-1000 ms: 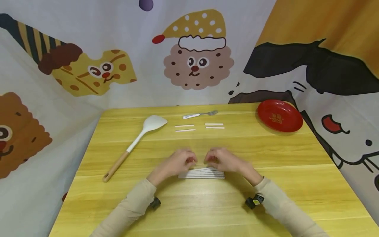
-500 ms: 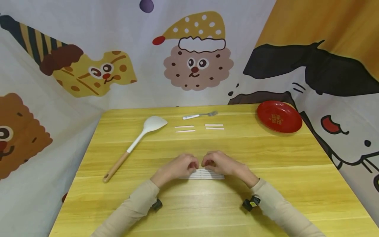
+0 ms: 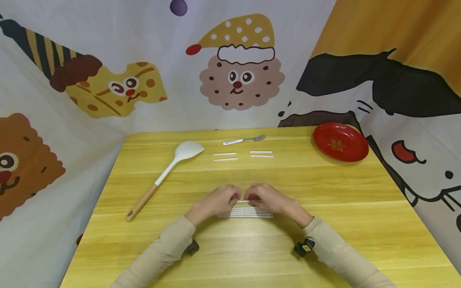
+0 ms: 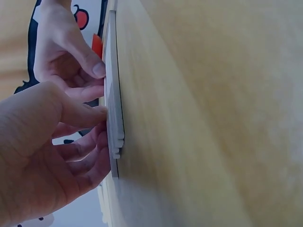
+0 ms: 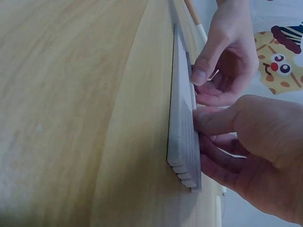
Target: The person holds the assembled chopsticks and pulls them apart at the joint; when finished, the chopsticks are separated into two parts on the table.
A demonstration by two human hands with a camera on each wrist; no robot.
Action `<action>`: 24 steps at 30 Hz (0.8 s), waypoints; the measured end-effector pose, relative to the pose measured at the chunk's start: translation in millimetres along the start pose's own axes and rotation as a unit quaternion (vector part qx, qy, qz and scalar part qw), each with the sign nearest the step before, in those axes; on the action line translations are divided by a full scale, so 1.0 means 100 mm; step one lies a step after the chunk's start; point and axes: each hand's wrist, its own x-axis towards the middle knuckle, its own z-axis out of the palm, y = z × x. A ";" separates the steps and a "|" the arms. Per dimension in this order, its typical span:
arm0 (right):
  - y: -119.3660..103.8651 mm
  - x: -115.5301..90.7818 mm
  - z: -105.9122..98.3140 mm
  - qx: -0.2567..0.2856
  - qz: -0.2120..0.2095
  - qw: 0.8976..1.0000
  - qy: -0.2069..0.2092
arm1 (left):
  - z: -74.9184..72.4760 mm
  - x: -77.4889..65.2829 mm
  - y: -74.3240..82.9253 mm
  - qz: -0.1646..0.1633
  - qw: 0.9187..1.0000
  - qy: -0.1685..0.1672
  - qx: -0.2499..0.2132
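Note:
Flat white sticks point(image 3: 245, 213) lie side by side in a low block near the middle of the table, with a seam line across the block's middle. My left hand point(image 3: 219, 199) and right hand point(image 3: 267, 197) meet at its far edge, fingertips close together. A thin white length of stick point(image 3: 243, 201) shows between them, its ends hidden by the fingers; each hand pinches it with thumb and fingers. From the right wrist, the near ends of the sticks point(image 5: 180, 168) form small steps, with my right thumb and fingertips against the far side.
Behind the hands lie two pairs of thin white sticks, a left pair point(image 3: 225, 156) and a right pair point(image 3: 261, 154). Beyond is a fork point(image 3: 245, 140). A white spatula with a wooden handle point(image 3: 163, 176) lies left. A red plate point(image 3: 340, 142) sits back right, near a printed cloth point(image 3: 173, 80).
Both hands have come down and closer together at the block's far edge. A thin white stick now shows between their fingertips. The other things stay in place.

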 end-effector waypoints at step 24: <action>-0.09 0.22 -0.29 -0.072 -0.086 0.981 0.158 | -0.39 0.05 -0.03 0.077 0.978 0.191 -0.020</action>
